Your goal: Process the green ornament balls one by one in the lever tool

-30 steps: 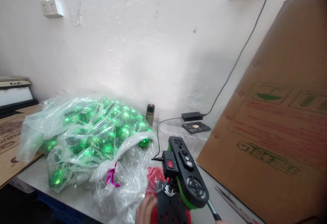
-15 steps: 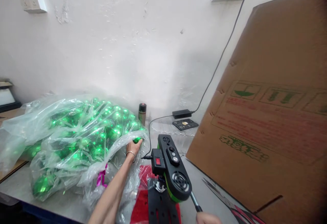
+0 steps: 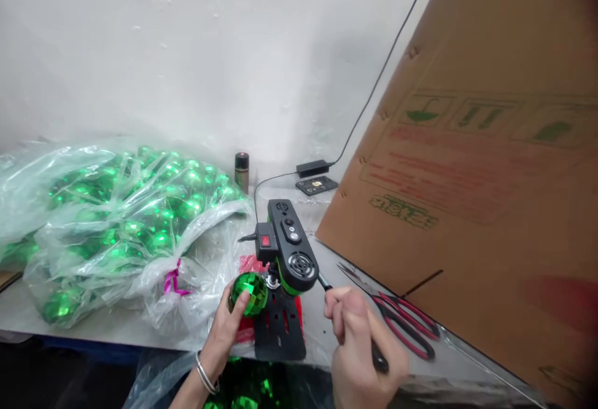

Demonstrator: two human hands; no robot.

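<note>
My left hand is closed around a green faceted mirror ball, thumb across its front. The ball is just left of a black slotted stand. Mounted on that stand is a black device with round grilles, green trim and a box with a red switch. My right hand grips a black-handled metal rod; its far end is hidden behind the device. More green mirror balls fill a clear plastic bag on the left, tied with a pink ribbon.
Red-handled scissors lie right of my right hand. A large cardboard box leans on the right. Behind are a spray can, a power adapter with cables and a dark flat panel. Green balls show below the table edge.
My left hand has come from the bag's opening toward me, bringing a green mirror ball beside the stand. My right hand has come further into view, and the view has tilted down and right.
</note>
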